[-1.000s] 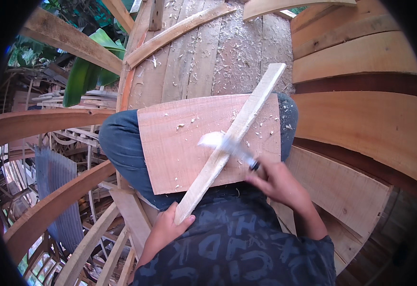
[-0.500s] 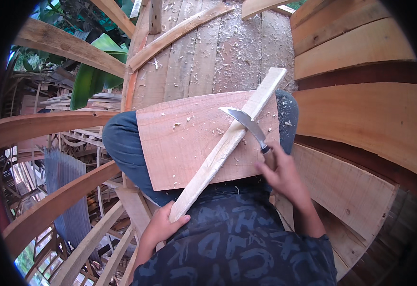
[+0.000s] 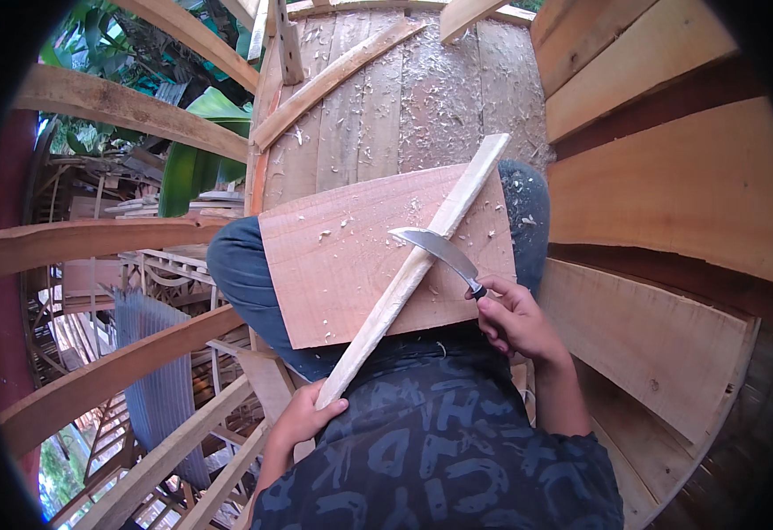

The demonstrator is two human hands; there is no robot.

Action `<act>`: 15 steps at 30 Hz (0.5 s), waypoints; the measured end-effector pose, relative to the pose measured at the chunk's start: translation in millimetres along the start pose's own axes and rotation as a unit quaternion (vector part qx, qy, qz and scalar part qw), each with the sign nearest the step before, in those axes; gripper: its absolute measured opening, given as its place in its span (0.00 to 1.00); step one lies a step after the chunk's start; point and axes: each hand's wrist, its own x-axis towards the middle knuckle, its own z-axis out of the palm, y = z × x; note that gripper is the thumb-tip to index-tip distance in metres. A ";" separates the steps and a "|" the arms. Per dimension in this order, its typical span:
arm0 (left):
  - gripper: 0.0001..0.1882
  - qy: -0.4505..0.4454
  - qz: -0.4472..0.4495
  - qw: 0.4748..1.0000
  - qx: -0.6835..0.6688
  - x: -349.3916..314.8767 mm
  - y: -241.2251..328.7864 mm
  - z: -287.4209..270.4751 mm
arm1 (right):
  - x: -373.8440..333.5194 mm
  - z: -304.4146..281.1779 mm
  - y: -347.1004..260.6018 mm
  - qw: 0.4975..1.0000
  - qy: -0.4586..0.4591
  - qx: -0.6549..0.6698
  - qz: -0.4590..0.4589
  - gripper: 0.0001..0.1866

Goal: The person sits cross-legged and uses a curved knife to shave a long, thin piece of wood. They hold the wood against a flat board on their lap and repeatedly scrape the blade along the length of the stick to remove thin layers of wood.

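A long pale wooden strip (image 3: 388,302) slants across a reddish board (image 3: 351,265) lying on my lap. My left hand (image 3: 304,415) is closed round the strip's near end, close to my body. In my right hand (image 3: 517,320) is the handle of a knife with a curved blade (image 3: 444,251); the fingers are wrapped round it, and most of the handle is hidden. The blade lies across the strip near its middle, its tip reaching past the left side. Small wood shavings are scattered over the board.
A plank floor (image 3: 378,106) strewn with shavings lies ahead, with a loose batten (image 3: 333,84) across it. Curved wooden ribs (image 3: 113,234) rise on my left, wide planks (image 3: 669,190) on my right. Beyond the ribs are a corrugated sheet (image 3: 152,371) and a banana leaf (image 3: 197,159).
My right hand and the knife have moved slightly left and nearer along the strip. The strip's far end has shifted a little left. My left hand keeps its grip.
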 end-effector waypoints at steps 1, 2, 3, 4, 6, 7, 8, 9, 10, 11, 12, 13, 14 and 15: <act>0.27 0.007 0.004 1.000 0.014 0.6 1.3 -0.6 | -2.9 0.0 -0.5 1.000 0.021 -0.003 -0.006 0.12; 0.27 0.013 0.009 1.000 0.026 1.2 1.3 0.3 | -9.6 4.4 -0.5 1.000 -0.012 0.014 -0.007 0.12; 0.26 0.008 -0.001 1.000 0.016 1.0 0.6 1.1 | -12.4 4.9 -1.7 1.000 -0.015 -0.016 -0.018 0.11; 0.26 0.004 -0.011 1.000 0.005 0.3 -0.4 1.9 | -13.9 4.9 -2.8 0.998 -0.017 -0.046 -0.029 0.10; 0.25 -0.003 -0.015 1.000 -0.007 0.6 0.7 3.6 | -10.8 4.6 -1.9 0.991 0.107 -0.017 -0.082 0.14; 0.25 -0.006 -0.011 1.000 -0.008 1.0 2.3 5.1 | -12.0 2.2 -3.7 0.991 0.104 -0.034 -0.080 0.14; 0.25 -0.001 -0.006 1.000 -0.009 0.5 3.6 5.1 | -15.4 11.2 -2.1 0.995 0.083 -0.024 -0.053 0.14; 0.25 -0.004 -0.007 1.000 -0.001 0.5 1.6 5.6 | -18.5 20.3 0.2 0.998 0.060 -0.013 -0.025 0.14; 0.25 -0.006 -0.008 1.000 0.006 0.7 -2.6 6.5 | -18.6 18.4 2.2 1.000 0.023 -0.009 -0.017 0.13; 0.24 -0.011 -0.010 1.000 0.017 -0.7 -3.7 4.5 | -17.3 12.1 4.4 0.998 0.048 -0.017 -0.030 0.13; 0.24 -0.007 -0.013 1.000 0.012 -2.8 -3.6 5.1 | -10.9 2.3 5.2 0.997 0.067 -0.029 -0.040 0.13; 0.24 -0.004 -0.015 1.000 0.008 -4.5 -1.6 6.2 | -6.1 -1.4 5.9 0.994 0.086 -0.042 -0.050 0.13; 0.24 -0.006 -0.015 1.000 0.006 -4.5 1.8 7.8 | -7.6 4.1 3.8 0.991 0.114 -0.040 -0.059 0.12; 0.24 -0.010 -0.014 1.000 0.003 -3.6 0.5 8.2 | -7.6 9.6 7.1 0.991 0.110 -0.022 -0.071 0.12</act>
